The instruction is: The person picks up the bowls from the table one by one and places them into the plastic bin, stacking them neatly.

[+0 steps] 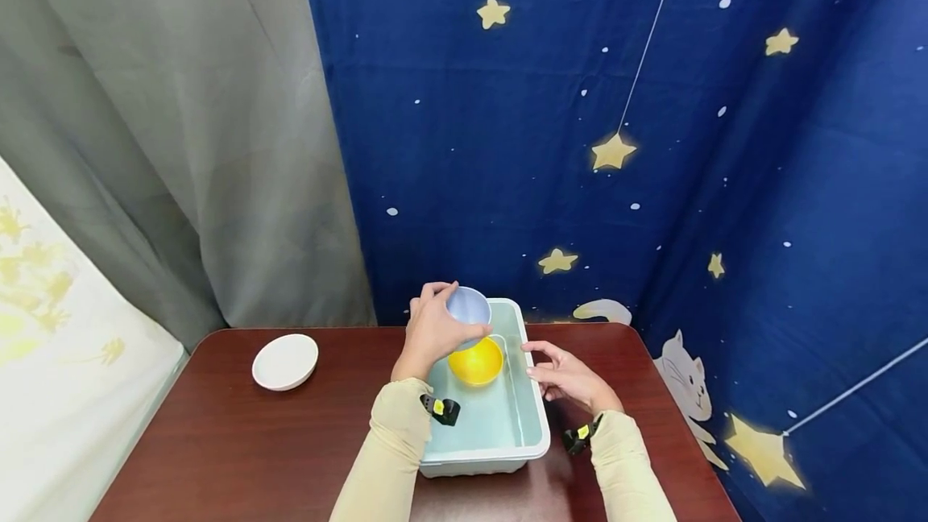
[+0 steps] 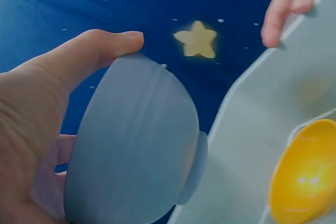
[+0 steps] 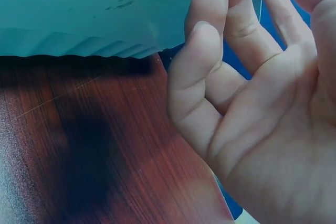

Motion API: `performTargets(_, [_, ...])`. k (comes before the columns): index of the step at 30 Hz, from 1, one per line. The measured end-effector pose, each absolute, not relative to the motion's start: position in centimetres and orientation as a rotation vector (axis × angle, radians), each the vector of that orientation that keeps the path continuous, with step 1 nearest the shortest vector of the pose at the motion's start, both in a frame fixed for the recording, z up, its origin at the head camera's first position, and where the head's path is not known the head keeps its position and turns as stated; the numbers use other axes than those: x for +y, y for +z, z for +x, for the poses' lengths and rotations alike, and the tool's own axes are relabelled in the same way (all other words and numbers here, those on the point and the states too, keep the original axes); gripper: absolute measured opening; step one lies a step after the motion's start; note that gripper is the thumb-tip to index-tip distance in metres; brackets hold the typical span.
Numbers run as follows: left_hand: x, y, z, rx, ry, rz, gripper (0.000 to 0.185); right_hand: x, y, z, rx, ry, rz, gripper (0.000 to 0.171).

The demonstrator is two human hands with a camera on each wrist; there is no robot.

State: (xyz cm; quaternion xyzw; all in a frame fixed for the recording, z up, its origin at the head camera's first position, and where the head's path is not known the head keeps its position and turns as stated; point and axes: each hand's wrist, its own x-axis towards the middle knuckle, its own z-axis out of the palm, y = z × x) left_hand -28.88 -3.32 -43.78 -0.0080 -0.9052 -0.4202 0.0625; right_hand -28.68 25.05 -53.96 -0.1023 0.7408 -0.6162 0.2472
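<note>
My left hand grips a light blue bowl by its rim, over the far part of a pale blue-green basin. In the left wrist view the blue bowl is tilted, its foot ring turned toward the basin, with the thumb on its upper edge. A yellow bowl lies inside the basin, its hollow facing up. My right hand is at the basin's right side, fingers loosely bent with fingertips right at the rim. In the right wrist view its fingers are beside the basin's outer wall.
A white dish stands on the left of the dark red wooden table. Behind the table hang a grey curtain and a blue curtain with stars. A white cloth is at the far left.
</note>
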Motion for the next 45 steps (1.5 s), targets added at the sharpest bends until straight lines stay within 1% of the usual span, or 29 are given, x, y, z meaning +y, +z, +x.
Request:
performTargets(6, [-2.7,-45.5,-29.7,-2.763,-1.25,-0.045,0.101,25.1,-54.2,-28.6,2.029,-1.659,-0.28,0.057])
performTargets(14, [-2.0,-47.6,-31.1,-2.823,-1.216,-0.151,0.103,25.1,-54.4,-28.5,2.018,-1.69,-0.285,0.058])
performTargets(19, [-2.0,-48.6,-31.2,-2.801,-1.264,-0.134,0.102,24.9,-54.6,-28.6,1.998,-1.699,-0.313,0.058])
performTargets(27, [-1.6,-49.5,-31.5,-2.788,-1.3,-0.125,0.095,25.2,-54.4,-28.6,2.026,-1.695,-0.287,0.057])
performTargets(45, [-1.6,-50.8,-31.8,-2.804,-1.308,-0.109,0.097,25.0,-54.1,-28.7,2.032,-1.681,-0.272,0.057])
